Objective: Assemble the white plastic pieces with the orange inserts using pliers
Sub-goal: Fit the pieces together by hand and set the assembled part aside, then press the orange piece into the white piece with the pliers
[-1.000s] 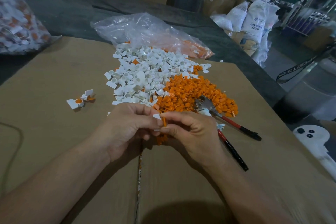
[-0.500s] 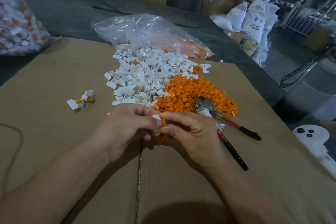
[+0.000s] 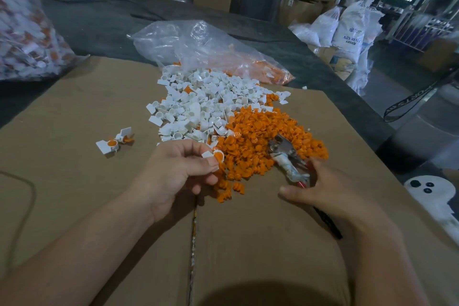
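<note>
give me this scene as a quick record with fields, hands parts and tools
left hand: pinches a white plastic piece with an orange insert
right hand: on the handles of the red-handled metal pliers, hold unclear
pile of white plastic pieces: on the brown cardboard sheet
pile of orange plastic inserts: touching the white pile's right side, under the pliers' head
finished pieces: two, left of the piles
clear plastic bag: behind the piles

One head-worn camera looks forward and down, close over the cardboard (image 3: 74, 119).
</note>
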A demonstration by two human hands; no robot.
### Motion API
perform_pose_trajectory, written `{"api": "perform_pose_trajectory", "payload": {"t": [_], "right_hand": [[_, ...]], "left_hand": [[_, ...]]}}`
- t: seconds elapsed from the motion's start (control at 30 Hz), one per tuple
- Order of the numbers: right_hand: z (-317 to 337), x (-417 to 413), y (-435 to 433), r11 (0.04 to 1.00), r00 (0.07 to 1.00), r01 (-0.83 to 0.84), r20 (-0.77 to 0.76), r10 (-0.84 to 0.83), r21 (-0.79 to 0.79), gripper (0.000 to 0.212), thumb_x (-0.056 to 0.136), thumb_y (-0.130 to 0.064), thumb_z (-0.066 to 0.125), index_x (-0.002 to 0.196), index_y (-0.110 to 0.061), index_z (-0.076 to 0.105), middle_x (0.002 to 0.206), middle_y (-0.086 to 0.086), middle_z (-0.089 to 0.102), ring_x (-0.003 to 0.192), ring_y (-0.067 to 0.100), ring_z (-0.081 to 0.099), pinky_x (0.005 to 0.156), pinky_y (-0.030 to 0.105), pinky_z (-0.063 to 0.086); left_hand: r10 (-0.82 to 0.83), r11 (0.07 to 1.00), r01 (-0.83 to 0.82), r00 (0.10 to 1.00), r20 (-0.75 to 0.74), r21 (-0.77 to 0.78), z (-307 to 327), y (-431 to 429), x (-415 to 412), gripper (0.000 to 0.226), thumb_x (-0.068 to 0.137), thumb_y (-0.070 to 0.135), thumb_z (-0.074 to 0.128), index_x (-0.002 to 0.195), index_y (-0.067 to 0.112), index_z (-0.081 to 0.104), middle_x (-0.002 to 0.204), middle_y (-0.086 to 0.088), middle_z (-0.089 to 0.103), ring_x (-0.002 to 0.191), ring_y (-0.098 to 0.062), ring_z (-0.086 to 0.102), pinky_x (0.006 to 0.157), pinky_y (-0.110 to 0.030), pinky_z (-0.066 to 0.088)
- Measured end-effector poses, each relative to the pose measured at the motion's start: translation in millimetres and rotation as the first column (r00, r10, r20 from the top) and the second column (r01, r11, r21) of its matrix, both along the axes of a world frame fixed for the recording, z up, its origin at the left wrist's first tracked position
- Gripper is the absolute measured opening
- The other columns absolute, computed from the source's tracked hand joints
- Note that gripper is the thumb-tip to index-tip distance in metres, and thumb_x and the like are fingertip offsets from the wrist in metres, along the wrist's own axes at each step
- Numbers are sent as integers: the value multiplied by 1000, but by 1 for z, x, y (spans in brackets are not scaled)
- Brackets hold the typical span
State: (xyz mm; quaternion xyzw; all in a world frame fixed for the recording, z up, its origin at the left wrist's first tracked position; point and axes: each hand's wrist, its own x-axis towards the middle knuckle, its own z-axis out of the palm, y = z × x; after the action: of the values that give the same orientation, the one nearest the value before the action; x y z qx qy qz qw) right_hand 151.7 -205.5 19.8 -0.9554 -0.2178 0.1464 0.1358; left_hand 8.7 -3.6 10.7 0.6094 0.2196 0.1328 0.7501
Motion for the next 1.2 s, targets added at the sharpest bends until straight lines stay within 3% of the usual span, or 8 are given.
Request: {"api": "perform_pose_trajectory", "payload": {"t": [0.2, 0.37, 0.53, 0.63, 0.77, 0.87, 0.97, 1.2], "right_hand": [[-3, 1, -2, 990, 995, 57, 73, -67, 129, 85, 62, -52, 74, 134, -19, 45, 125, 0, 46, 102, 12, 42, 76, 26, 32], [5, -7, 0, 977, 974, 63, 202, -105, 205, 42, 67, -31, 72, 108, -22, 64, 86, -6, 55, 72, 6, 45, 64, 29, 39], [9, -15, 9, 939, 928, -68, 367, -64, 336, 26, 76, -15, 63, 102, -20, 63, 70, -20, 48, 64, -1, 45, 53, 8, 29], [11, -27, 19, 886, 908, -211, 419, 21, 413, 25, 79, -8, 57, 101, -17, 65, 71, -22, 47, 66, -3, 46, 58, 6, 33], [4, -41, 35, 870, 871, -364, 452, 192, 332, 35, 74, -21, 52, 107, -20, 62, 86, -18, 48, 74, -2, 37, 69, 7, 30], [-1, -46, 42, 866, 855, -408, 454, 251, 289, 42, 69, -24, 50, 108, -17, 61, 93, -14, 45, 87, -5, 31, 97, 36, 35], [-2, -47, 44, 860, 847, -429, 454, 277, 275, 38, 70, -20, 60, 108, -15, 60, 93, -13, 44, 92, 0, 36, 99, 44, 34], [-4, -44, 45, 850, 833, -458, 459, 309, 259, 28, 74, -17, 68, 98, -24, 55, 82, -16, 39, 78, 4, 33, 68, 10, 28]], "left_hand": [[30, 1000, -30, 1000, 5, -1, 0, 1, 0, 17, 76, -4, 64, 66, 9, 58, 52, -1, 61, 38, -6, 50, 33, -14, 31], [36, 999, -36, 999, 20, -13, 1, 1, 0, 18, 76, -2, 65, 66, 11, 58, 52, 0, 60, 38, -6, 47, 33, -14, 31], [60, 998, -58, 996, 70, -33, 2, -1, 1, 13, 69, 5, 68, 70, 12, 56, 53, 1, 59, 38, -6, 45, 34, -15, 31], [86, 995, -81, 990, 115, -50, 3, -4, 2, 16, 60, 14, 67, 70, 13, 55, 51, 3, 58, 37, -5, 43, 34, -14, 30], [108, 994, -105, 980, 169, -28, 1, -7, 4, 15, 76, 4, 64, 68, 12, 55, 52, 2, 56, 37, -4, 41, 35, -13, 30], [126, 992, -123, 972, 197, -25, 1, -7, 4, 17, 78, 1, 61, 68, 13, 55, 51, 3, 54, 37, -5, 40, 35, -13, 30], [133, 991, -130, 966, 222, -28, 1, -8, 4, 19, 79, -1, 60, 69, 13, 55, 48, 5, 53, 36, -4, 39, 35, -12, 29], [130, 991, -129, 966, 222, -20, 0, -9, 5, 23, 78, -2, 62, 64, 15, 56, 48, 3, 51, 37, -4, 40, 35, -11, 29]]}}
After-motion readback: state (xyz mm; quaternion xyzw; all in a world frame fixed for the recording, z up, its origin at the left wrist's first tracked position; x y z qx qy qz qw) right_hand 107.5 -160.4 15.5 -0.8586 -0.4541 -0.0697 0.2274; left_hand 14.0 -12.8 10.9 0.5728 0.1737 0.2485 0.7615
